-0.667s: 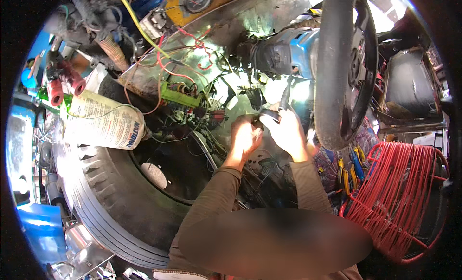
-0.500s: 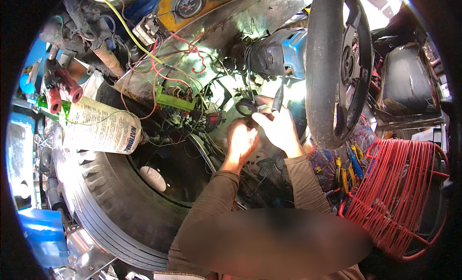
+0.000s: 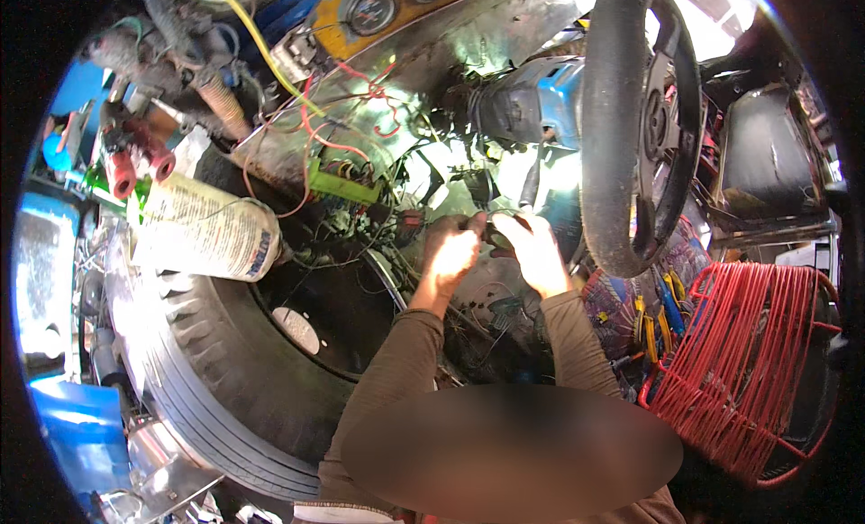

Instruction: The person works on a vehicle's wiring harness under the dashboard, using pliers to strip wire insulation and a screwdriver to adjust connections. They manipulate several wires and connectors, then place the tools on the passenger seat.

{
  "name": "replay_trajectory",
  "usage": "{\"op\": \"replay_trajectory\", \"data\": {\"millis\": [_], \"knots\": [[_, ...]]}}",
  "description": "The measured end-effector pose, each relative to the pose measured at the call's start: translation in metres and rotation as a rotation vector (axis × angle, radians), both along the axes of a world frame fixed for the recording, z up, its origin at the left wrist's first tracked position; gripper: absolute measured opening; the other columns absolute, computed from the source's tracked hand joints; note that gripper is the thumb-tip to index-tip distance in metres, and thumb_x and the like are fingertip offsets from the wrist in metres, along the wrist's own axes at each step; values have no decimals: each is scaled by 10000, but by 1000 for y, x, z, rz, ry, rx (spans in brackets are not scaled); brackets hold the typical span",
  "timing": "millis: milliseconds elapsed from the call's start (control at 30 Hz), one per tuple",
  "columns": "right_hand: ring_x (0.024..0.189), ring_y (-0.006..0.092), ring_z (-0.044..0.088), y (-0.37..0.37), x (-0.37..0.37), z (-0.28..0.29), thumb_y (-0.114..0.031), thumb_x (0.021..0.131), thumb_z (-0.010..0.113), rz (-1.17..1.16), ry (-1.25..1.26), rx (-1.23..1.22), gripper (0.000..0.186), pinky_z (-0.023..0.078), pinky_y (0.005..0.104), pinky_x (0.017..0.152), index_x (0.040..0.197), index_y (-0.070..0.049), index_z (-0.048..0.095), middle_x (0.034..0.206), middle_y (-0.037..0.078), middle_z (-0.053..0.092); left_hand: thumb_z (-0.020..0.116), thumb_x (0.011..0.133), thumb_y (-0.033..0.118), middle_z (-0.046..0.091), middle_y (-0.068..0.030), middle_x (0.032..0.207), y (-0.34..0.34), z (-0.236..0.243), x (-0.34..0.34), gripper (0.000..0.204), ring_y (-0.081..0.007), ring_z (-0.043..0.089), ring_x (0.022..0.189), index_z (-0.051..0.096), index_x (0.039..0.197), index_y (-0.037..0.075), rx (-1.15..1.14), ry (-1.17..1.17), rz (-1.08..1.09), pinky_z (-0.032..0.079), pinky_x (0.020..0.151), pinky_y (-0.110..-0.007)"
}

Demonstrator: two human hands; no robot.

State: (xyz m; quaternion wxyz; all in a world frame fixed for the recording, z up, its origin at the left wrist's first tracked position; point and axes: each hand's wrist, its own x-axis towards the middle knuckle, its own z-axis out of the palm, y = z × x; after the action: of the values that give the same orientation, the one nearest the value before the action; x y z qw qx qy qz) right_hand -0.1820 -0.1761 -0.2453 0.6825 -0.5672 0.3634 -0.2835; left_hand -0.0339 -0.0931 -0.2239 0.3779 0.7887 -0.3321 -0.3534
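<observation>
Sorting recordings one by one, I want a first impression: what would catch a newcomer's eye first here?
The black steering wheel looms at upper right, with a red corded chair at lower right. A large tyre sits lower left, a pale canister above it. Near the centre, the left hand and right hand are close together.

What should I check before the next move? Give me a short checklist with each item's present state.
1. Left hand and right hand both in view: ok, they show close together.
2. Right hand clear of the steering wheel: ok, a gap shows between them.
3. What the hands hold: cannot tell, too small and dark between the fingertips.
4. Loose red wires gathered: not ok, they sprawl in a tangle up and left of the hands.
5. Yellow-handled tool away from the hands: ok, it lies off to the right.
</observation>
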Motion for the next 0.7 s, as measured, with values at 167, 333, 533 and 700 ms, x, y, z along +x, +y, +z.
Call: {"op": "replay_trajectory", "data": {"millis": [167,333,533,700], "knots": [[775,225,650,4,8,31,-257,963,654,78,310,-299,278,524,370,695,921,15,694,882,117,694,634,958,423,717,-226,837,1,1,-8,440,-443,687,823,742,885,3,-31,-234,-86,532,756,-482],[757,312,647,20,-22,39,-159,931,641,1,195,-835,200,514,410,712,832,14,656,828,166,663,656,941,432,705,-246,820,0,-4,-13,430,-455,676,811,755,894,16,-144,-250,-34,532,760,-491],[1018,384,644,-1,-173,27,-160,902,670,-383,1004,-973,223,501,462,882,1088,-47,715,1050,144,701,642,1005,348,723,-145,796,-8,-6,-14,374,-264,702,731,744,1010,-12,-23,238,82,541,690,-422],[1093,379,626,-23,-212,3,-170,901,675,-476,1151,-1148,317,467,497,976,1197,-59,684,1156,148,694,652,996,174,672,-58,788,-28,20,-29,204,-164,649,628,688,1114,12,-199,883,5,558,527,-336]]}}
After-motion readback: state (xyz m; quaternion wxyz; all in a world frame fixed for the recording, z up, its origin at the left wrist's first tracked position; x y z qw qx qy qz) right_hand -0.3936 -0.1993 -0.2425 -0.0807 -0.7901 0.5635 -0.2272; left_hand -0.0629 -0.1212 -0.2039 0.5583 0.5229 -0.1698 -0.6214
